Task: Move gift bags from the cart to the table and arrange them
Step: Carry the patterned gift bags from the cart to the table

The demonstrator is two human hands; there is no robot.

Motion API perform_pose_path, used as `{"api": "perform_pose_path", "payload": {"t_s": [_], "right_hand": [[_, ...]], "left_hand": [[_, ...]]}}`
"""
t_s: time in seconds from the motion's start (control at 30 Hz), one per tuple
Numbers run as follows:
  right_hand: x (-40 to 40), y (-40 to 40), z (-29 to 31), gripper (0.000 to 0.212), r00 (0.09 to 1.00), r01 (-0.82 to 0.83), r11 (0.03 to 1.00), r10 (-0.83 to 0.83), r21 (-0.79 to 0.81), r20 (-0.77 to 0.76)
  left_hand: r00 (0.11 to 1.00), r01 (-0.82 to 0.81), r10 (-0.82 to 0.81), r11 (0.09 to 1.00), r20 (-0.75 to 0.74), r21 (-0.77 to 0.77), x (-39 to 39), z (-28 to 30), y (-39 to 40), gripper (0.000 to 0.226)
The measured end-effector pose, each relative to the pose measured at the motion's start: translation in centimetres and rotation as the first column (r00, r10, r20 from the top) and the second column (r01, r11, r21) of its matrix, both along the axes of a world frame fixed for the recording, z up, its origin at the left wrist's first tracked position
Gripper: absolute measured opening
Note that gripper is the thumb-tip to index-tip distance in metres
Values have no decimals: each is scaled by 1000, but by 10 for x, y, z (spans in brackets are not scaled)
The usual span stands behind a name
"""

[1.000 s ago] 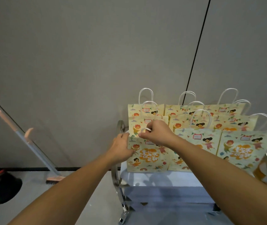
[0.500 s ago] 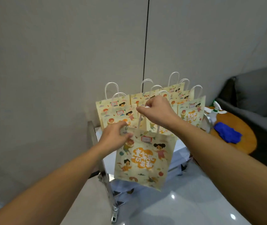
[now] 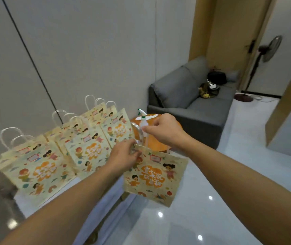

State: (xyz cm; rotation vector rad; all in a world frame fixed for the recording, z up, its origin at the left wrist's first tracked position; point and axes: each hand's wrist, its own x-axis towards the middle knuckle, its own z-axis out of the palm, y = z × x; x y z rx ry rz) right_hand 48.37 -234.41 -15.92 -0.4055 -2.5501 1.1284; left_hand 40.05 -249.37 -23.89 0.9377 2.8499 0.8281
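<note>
I am pinching the white handle of one gift bag in my right hand while my left hand is gripping its top edge, holding it in the air beside the other bags on the cart.

Both bare forearms reach forward from the lower edge. The left hand sits lower, fingers curled in a pinching grip. The right hand is raised higher and further out, knuckles up, thumb and fingertips pinched together
</note>
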Motion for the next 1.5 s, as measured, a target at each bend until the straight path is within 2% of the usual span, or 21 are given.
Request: {"api": "perform_pose_path", "payload": {"t_s": [0.13, 0.27, 0.37, 0.47, 0.57, 0.73, 0.8, 0.9, 1.0, 1.07, 1.17, 1.3, 1.5], "right_hand": [[76, 95, 3, 51, 988, 151, 985, -149, -82, 29], [154, 182, 6, 52, 955, 294, 948, -295, -124, 4], [211, 239, 7, 48, 914, 403, 905, -405, -139, 15], [271, 290, 7, 55, 850, 524, 839, -526, -143, 32], [336, 335, 4, 56, 741, 668, 730, -671, -143, 33], [448, 391, -9, 53, 517, 845, 498, -853, -194, 65], [489, 408, -16, 50, 413, 897, 394, -908, -200, 67], [540, 430, -24, 39, 268, 944, 245, -960, -220, 83], [581, 451, -26, 39, 125, 968, 95, -985, -231, 117], [604, 464, -27, 39, 33, 974, -1, -989, -225, 143], [632, 477, -31, 44, -91, 966, -129, -981, -224, 173], [669, 487, -37, 48, -244, 935, -283, -950, -213, 194], [732, 485, -55, 49, -381, 884, -422, -900, -201, 213]], "left_hand": [[988, 149, -151, 988, 33, 41, 54, 0, 113, 13], [948, 303, -307, 951, 81, 55, 115, -3, 228, 26], [916, 400, -400, 916, -4, 7, 171, -7, 306, 46], [834, 542, -539, 840, -120, -3, 233, -6, 375, 56], [723, 687, -686, 726, -82, -11, 301, -8, 434, 73], [478, 867, -857, 495, -192, -54, 416, -22, 515, 61], [385, 908, -894, 411, -230, -76, 457, -31, 546, 65], [293, 948, -937, 310, -190, -66, 515, -43, 584, 96], [202, 978, -973, 207, -115, -35, 567, -45, 609, 128], [141, 989, -987, 144, -83, -37, 597, -47, 627, 141], [35, 998, -995, 39, -92, -47, 635, -58, 652, 141], [-105, 994, -989, -100, -103, -53, 686, -67, 666, 129], [-259, 963, -965, -254, -44, -86, 756, -85, 684, 133]]}}
